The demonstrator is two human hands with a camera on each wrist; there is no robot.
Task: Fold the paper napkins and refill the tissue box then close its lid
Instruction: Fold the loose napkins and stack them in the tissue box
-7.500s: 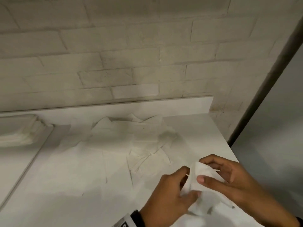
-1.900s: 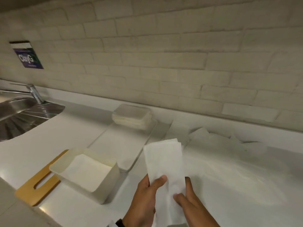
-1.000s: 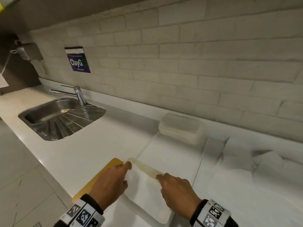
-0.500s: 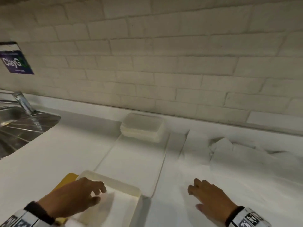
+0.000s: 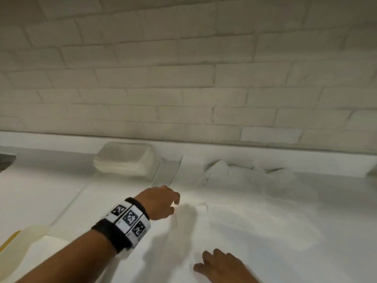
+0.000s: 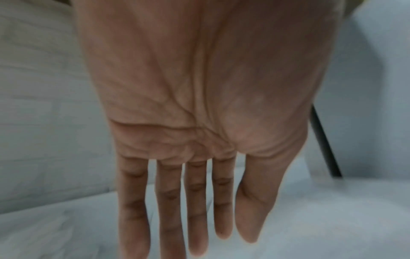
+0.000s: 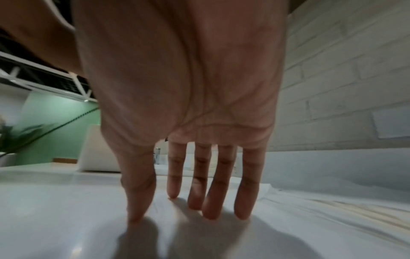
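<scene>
With both the left hand (image 5: 161,203) and right hand (image 5: 222,266) empty, fingers straight and slightly parted, the thin napkin (image 5: 255,225) mid-frame may crumple if grabbed carelessly.

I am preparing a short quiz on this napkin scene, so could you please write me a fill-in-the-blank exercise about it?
1. The left hand and the right hand both hold ____.
2. In the head view, the tissue box shows at the lower ____ corner.
3. Of the two hands, the ____ one reaches closer to the loose napkins by the wall.

Missing words: nothing; left; left
</scene>
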